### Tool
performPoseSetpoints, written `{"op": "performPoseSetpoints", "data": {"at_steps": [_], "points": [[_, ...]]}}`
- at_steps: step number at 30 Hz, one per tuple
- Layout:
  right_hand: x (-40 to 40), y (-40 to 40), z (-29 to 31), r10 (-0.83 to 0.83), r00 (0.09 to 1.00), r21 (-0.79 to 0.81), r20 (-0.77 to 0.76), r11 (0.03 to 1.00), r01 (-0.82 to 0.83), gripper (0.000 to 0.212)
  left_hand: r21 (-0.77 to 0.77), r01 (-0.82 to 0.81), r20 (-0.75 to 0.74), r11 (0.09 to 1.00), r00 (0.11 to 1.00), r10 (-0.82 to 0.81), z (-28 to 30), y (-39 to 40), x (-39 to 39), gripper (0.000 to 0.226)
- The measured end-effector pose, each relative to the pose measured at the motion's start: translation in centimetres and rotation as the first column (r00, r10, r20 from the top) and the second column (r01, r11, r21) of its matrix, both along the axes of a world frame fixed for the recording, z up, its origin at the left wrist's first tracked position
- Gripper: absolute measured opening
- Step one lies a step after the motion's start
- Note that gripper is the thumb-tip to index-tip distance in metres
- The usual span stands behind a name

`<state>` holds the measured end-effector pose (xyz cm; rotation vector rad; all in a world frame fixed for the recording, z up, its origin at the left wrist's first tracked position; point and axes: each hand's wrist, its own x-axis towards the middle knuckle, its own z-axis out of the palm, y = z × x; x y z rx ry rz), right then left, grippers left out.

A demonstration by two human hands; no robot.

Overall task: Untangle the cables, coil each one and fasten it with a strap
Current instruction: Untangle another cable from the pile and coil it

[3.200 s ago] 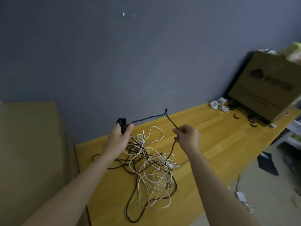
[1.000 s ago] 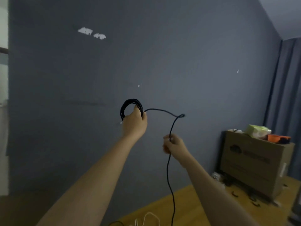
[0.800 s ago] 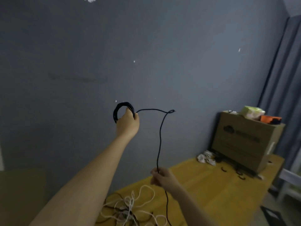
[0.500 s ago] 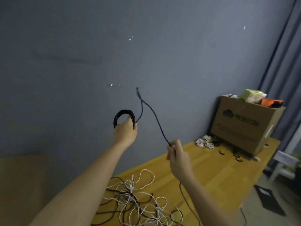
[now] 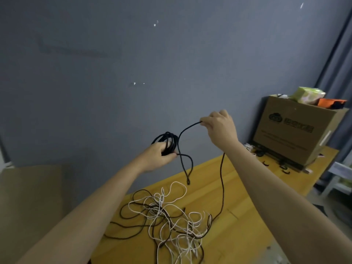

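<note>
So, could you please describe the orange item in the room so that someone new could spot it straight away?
Start at the big cardboard box standing at the far right end of the wooden table, against the grey wall. The orange item lies on top of it at the right, beside a pale green packet. It is the only bright orange thing there.

This looks like a plain room in a home, used as a makeshift work corner. A matte grey-blue wall [image 5: 171, 63] with small chips in its paint rises behind a light wooden table [image 5: 247, 187]. At the table's far end stands a printed cardboard box [image 5: 293, 134] with a green packet [image 5: 307, 94] and an orange item [image 5: 331, 102] on top. A dark curtain [image 5: 341, 54] hangs at the right edge, with white furniture [image 5: 341, 176] below it. Another brown cardboard surface [image 5: 32, 197] fills the lower left. Loose cables [image 5: 171, 216] lie in a tangle on the table.
</note>
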<state>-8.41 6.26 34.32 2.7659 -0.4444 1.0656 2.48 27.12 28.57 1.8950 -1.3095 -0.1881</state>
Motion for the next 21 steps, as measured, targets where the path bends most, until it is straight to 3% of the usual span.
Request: {"op": "performPoseSetpoints", "data": {"at_steps": [3, 7, 10, 12, 14, 15, 16, 18, 20, 21], "points": [[0.7, 0.4, -2.8, 0.178, 0.979, 0.143, -0.101, 0.976, -0.162, 0.025, -0.084, 0.035, -0.115, 0.996, 0.992, -0.044, 0.5, 0.7, -0.9, 0.012], [0.5, 1.9, -7.7, 0.444, 0.888, 0.432, -0.119, 0.829, -0.356, 0.019, -0.145, -0.015, -0.189, 0.989, 0.982, -0.012, 0.1, 1.2, -1.2, 0.012], [-0.5, 2.4, -10.9, 0.536, 0.837, 0.696, -0.113, 0.643, -0.318, 0.022, -0.135, -0.093, -0.200, 0.987, 0.978, 0.065, -1.1, 1.4, -0.9, 0.010], [-1.3, 2.6, -13.0, 0.568, 0.804, 0.813, -0.173, 0.543, -0.209, 0.026, -0.135, -0.140, -0.215, 0.981, 0.970, 0.109, -2.1, 1.5, -0.4, 0.010], [-1.8, 2.8, -15.0, 0.508, 0.835, 0.864, -0.212, 0.496, -0.082, 0.033, -0.138, -0.186, -0.238, 0.973, 0.960, 0.149, -3.3, 1.5, -0.1, 0.012], [-1.9, 2.8, -15.9, 0.441, 0.884, 0.904, -0.156, 0.424, -0.052, 0.037, -0.141, -0.205, -0.249, 0.968, 0.954, 0.166, -3.9, 1.4, 0.1, 0.013], [-1.9, 3.0, -16.6, 0.345, 0.937, 0.951, -0.055, 0.305, -0.056, 0.038, -0.144, -0.221, -0.255, 0.965, 0.950, 0.180, -4.5, 1.4, 0.2, 0.014], [-2.0, 3.6, -17.1, 0.082, 0.981, 0.984, 0.176, -0.048, -0.173, 0.036, -0.136, -0.244, -0.261, 0.960, 0.944, 0.203, -5.8, 1.4, 0.2, 0.013], [-1.6, 4.7, -17.4, -0.152, 0.930, 0.806, 0.333, -0.465, -0.365, 0.032, -0.123, -0.263, -0.275, 0.957, 0.936, 0.222, -6.9, 1.4, 0.3, 0.012], [-1.5, 5.4, -17.6, -0.192, 0.914, 0.713, 0.358, -0.576, -0.400, 0.033, -0.121, -0.273, -0.289, 0.954, 0.930, 0.229, -7.4, 1.5, 0.3, 0.013]]}}
